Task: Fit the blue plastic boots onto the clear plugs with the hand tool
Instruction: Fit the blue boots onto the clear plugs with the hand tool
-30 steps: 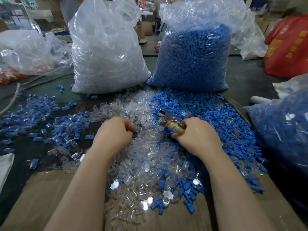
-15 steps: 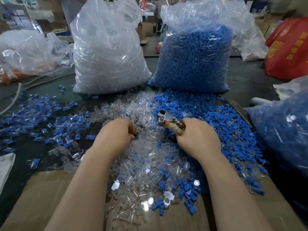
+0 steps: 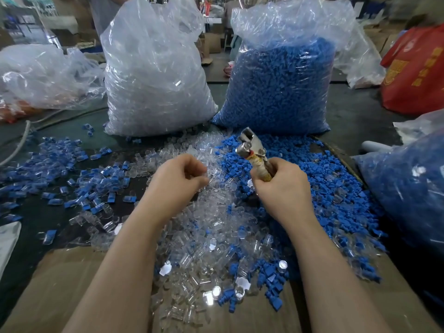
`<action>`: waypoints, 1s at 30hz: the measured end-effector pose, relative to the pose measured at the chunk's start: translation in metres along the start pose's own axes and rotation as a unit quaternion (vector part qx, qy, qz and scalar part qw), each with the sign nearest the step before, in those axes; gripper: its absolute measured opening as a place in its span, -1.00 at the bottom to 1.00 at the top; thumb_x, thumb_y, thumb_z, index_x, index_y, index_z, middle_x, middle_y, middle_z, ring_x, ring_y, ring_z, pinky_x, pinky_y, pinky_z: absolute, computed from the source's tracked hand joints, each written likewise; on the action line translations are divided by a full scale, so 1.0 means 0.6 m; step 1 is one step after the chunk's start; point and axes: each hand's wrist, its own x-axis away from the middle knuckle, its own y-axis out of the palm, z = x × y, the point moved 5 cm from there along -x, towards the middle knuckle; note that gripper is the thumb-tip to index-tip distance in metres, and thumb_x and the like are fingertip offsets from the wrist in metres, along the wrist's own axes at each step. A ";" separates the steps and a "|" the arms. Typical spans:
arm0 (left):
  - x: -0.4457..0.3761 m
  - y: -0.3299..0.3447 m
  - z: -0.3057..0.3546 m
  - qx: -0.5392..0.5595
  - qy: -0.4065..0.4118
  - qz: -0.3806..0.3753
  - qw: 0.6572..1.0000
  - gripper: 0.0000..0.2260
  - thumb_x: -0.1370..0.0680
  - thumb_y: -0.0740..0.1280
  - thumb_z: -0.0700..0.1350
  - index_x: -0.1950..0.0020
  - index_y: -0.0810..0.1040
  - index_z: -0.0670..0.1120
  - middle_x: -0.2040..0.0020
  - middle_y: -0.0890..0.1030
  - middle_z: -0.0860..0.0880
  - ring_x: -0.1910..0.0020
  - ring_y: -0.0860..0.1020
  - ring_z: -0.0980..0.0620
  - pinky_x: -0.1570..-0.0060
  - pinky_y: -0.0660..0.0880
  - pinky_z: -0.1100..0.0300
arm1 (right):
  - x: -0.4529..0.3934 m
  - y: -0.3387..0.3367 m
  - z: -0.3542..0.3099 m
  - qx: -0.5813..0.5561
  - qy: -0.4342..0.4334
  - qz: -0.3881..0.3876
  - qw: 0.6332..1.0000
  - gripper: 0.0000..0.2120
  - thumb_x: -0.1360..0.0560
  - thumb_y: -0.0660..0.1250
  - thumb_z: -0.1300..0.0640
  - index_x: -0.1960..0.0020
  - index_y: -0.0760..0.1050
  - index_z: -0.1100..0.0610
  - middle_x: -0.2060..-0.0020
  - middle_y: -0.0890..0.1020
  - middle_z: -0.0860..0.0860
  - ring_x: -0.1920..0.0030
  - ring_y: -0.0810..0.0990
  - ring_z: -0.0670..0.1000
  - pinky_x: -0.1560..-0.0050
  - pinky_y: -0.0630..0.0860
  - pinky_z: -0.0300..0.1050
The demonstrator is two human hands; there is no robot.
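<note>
At the far left of the dark tabletop (image 3: 355,121), a loose scatter of fitted pieces (image 3: 72,186), clear with blue showing inside, lies apart from the raw stock, which suggests finished work is tossed that way to keep it out of the supply. Behind them stands a tall bag of clear plugs (image 3: 153,78), and spilling from its foot toward the person is a heap of clear plugs (image 3: 211,227), kept straight ahead so either hand can reach it. The left hand (image 3: 179,182) hovers over that heap with its fingers curled toward the thumb as if pinching one plug; the part is transparent, so I cannot tell whether it actually holds anything. Just to its right, the right hand (image 3: 280,188) is wrapped around the taped handle of the hand tool (image 3: 252,146), whose metal head is raised and tilted up and away, clear of the pile, probably to present its nose for loading. Beyond it the bag of blue boots (image 3: 281,85) stands beside the clear bag, with loose blue boots (image 3: 312,169) spread beneath the tool hand, on the side that picks them up. A second blue-filled bag (image 3: 413,188) sits at the right edge, and a red bag (image 3: 415,70) behind it.
</note>
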 end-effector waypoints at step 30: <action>0.024 0.052 0.061 0.490 -0.047 -0.122 0.862 -0.76 -0.33 0.43 -0.27 0.02 0.56 -0.15 0.15 0.67 -0.10 0.18 0.68 0.03 0.18 0.59 0.27 | 0.016 -0.008 -0.049 -0.374 -0.069 -0.021 0.925 -0.83 -0.57 0.36 0.20 0.16 0.55 -0.01 0.30 0.64 -0.17 0.25 0.58 -0.21 0.18 0.53 -0.35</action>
